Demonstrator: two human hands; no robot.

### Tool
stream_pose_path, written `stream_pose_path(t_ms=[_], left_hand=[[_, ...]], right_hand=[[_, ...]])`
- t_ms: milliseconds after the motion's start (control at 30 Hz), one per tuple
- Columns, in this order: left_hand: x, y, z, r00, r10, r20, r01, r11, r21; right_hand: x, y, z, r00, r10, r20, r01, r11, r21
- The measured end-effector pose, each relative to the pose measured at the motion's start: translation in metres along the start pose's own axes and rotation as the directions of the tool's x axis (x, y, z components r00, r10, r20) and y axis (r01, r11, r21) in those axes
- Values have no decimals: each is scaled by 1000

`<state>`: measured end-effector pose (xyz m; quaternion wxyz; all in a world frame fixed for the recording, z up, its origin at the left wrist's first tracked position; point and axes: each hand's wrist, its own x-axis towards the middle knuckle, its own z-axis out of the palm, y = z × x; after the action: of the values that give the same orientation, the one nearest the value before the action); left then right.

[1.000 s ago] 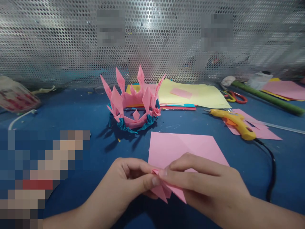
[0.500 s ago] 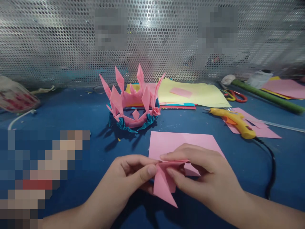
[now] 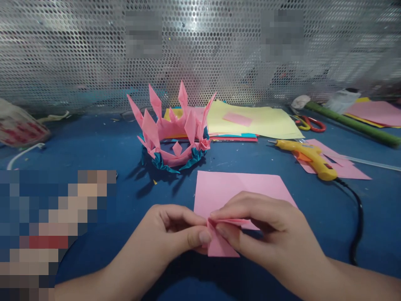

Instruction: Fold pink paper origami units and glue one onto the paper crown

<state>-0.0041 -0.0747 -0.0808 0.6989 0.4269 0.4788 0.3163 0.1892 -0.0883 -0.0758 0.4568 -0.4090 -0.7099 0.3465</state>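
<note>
Both my hands pinch a small folded piece of pink paper [image 3: 221, 247] low in the middle of the view. My left hand [image 3: 171, 236] grips its left edge between thumb and fingers. From the other side my right hand [image 3: 266, 230] presses the upper fold between thumb and forefinger. The fingers hide part of the folds. Just beyond lies a flat pink sheet [image 3: 238, 186], partly covered by my right hand. Farther back stands a pink paper crown [image 3: 173, 159] with pointed spikes, blue crumpled trim and a small rose.
A yellow glue gun [image 3: 308, 156] rests on pink paper scraps at the right, its black cord running forward. Behind are yellow sheets [image 3: 266, 121], scissors [image 3: 315, 124] and a green stick [image 3: 354, 123]. A perforated metal screen [image 3: 200, 50] borders the blue table. Pixelation covers the lower left.
The folded paper has turned between my fingers: its long pointed flap, which hung down to the right, now shows as a shorter, flat-bottomed shape. My hands have drawn slightly closer together.
</note>
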Motion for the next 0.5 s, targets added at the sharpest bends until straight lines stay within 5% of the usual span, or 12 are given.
stream_pose_path(t_ms=[267,500], left_hand=[[1,1,-1,1000,-15,10,15,1000,23],[1,-1,0,1000,3,-10,-3,1000,-26]], right_hand=[[0,1,0,998,43,40,-44,999,26],[3,1,3,909,355,218,-388,913,130]])
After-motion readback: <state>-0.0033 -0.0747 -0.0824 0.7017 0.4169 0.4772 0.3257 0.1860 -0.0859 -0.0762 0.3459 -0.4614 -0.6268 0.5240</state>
